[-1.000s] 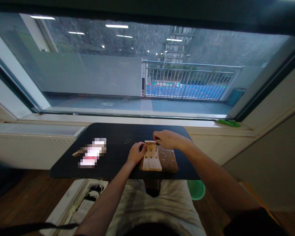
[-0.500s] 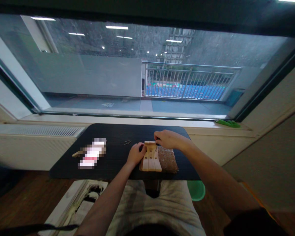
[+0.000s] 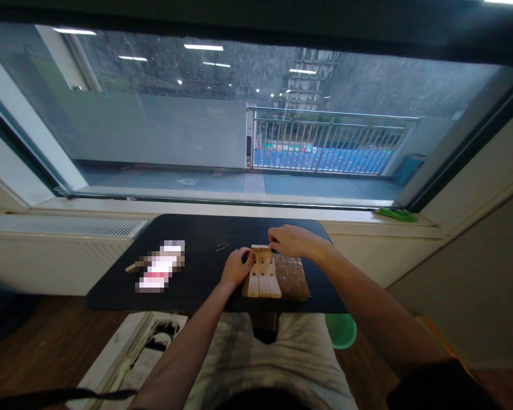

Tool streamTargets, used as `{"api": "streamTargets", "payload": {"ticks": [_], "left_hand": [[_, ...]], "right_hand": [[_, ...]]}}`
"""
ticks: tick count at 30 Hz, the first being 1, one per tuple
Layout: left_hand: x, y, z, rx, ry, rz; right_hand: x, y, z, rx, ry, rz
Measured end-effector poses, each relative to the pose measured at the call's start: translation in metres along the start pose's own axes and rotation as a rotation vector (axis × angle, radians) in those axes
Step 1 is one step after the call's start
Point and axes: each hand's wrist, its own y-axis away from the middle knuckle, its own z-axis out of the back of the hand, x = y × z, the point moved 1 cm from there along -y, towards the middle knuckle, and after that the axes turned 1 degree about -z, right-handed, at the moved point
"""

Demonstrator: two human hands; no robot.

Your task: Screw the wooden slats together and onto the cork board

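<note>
- We see the wooden piece (image 3: 264, 282), slats side by side with dark holes in them, lying on the left part of a brown fibrous block (image 3: 294, 279) at the near right of the counter (image 3: 209, 225); the block probably raises it and keeps it from sliding.
- Our left hand (image 3: 235, 267) is at the piece's left edge, fingers bent and thumb against the wood in a light grasp, seemingly to steady it.
- Our right hand (image 3: 297, 242) comes in over the far right corner, fingers curled closed around something small and dark (a thin tool, we think, though the hand hides most of it), its lower end close to the wood; we cannot tell whether it sits in a hole.
- A few small screws (image 3: 222, 247) lie loose beyond the left hand, apart from the wood, likely there for easy reach.
- Farther left, a pixelated item (image 3: 160, 267) lies well apart from both hands.
</note>
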Motion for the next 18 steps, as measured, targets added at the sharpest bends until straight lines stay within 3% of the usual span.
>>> {"api": "streamTargets", "payload": {"ticks": [18], "left_hand": [[0.0025, 0.0002, -0.0015, -0.004, 0.016, -0.004]], "right_hand": [[0.0052, 0.0027, 0.0052, -0.008, 0.068, 0.026]]}}
